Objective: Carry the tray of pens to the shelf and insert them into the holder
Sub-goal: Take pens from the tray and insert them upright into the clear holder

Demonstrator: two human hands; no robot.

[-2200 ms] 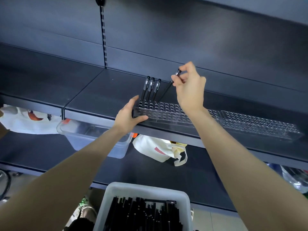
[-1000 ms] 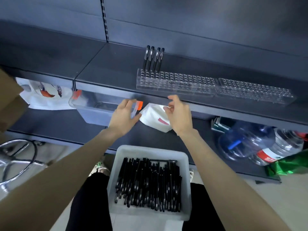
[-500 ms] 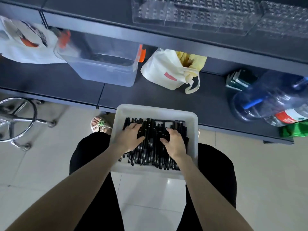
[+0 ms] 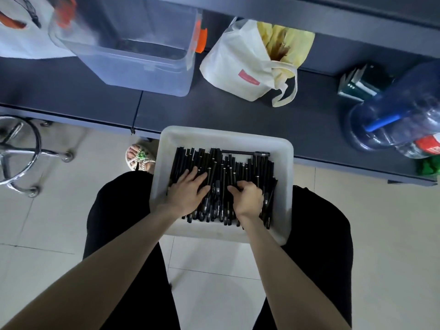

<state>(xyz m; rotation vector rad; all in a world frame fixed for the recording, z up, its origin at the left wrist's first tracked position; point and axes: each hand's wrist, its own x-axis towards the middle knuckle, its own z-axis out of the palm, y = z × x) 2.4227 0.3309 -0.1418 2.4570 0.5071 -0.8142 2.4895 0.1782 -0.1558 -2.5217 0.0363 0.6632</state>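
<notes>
Resting across the person's lap: one white tray (image 4: pixel 223 136), its far edge near the front edge of the dark shelf (image 4: pixel 238 117).

Contents: a heap of black pens (image 4: pixel 228 167). Most lie lengthwise from the tray's near edge to its far edge; one lies crosswise along the far edge, toward the far right corner.

Left hand (image 4: pixel 188 192): flat on the pens in the tray's near left part, fingers straight and spread, gripping nothing.

Right hand (image 4: pixel 247 197): on the pens just right of the tray's middle, fingers curled down into the heap, seemingly round a few pens; which ones is hard to make out. The two hands lie near each other, apart.

On the shelf, left to right:
- a clear plastic bin (image 4: pixel 142 67) with orange clips;
- a white cloth bag (image 4: pixel 238 65) with yellow contents, just beside the bin;
- a large blue water bottle (image 4: pixel 392 115) on its side toward the right end.

On the floor at left: a chrome stool base (image 4: pixel 21 151).
</notes>
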